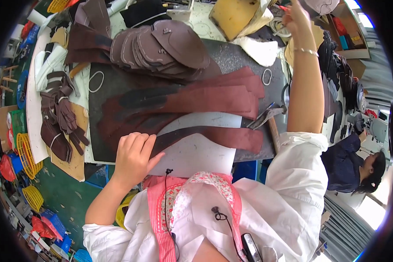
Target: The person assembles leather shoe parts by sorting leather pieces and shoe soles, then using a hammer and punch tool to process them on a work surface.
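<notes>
At the near edge of the dark work board (231, 56), my left hand (133, 159) rests at the left end of a curved reddish-brown leather-like strip (231, 138). Its fingers are bent together over the strip and the thumb points right. More reddish-brown pieces (214, 98) lie fanned out just beyond, with dark smudges on their left part. My right arm stretches to the far right, where my right hand (298, 19) closes around a thin thing with a red end (284, 8). Most of that thing is hidden by the fingers.
Stacked brown rounded pieces (161, 46) sit at the back. Bundled brown strips (61, 113) lie at the left. Scissors (266, 115) are near the board's right edge, below a white cloth (257, 50) and a yellow block (236, 17). A person (351, 163) is at the right.
</notes>
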### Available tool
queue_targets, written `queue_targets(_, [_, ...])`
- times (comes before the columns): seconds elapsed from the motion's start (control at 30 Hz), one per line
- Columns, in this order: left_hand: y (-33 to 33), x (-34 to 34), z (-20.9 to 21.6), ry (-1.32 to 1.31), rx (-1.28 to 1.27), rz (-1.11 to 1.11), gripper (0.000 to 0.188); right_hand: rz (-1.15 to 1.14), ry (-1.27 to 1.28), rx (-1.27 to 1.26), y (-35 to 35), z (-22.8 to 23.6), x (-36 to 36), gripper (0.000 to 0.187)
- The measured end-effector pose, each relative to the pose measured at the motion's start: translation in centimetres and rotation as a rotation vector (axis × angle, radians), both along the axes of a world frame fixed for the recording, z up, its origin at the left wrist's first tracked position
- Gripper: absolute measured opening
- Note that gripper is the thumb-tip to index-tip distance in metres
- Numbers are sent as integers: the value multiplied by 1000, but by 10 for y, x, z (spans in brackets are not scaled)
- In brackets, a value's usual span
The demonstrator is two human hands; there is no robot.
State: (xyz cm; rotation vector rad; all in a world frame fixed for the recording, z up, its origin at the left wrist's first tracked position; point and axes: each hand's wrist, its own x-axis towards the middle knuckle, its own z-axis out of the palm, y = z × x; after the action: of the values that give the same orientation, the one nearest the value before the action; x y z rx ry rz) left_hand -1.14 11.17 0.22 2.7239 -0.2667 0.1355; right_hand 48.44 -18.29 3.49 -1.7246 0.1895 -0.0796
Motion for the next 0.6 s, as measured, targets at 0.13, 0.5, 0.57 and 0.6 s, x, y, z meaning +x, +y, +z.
queue_targets(0.13, [0, -16, -6, -5, 38, 47, 50, 287, -19, 69, 21, 38, -158, 17])
queue_targets(0.5, [-5, -21, -20, -87, 66, 77, 44, 1071, -133, -988, -19, -22, -360, 32])
queue_targets(0.57, [0, -23, -22, -112, 113, 108, 44, 1077, -157, -1000, -11, -20, -359, 27])
queue_targets(0.6, [6, -24, -25, -139, 161, 125, 45, 1058, -168, -1029, -7, -19, -354, 25])
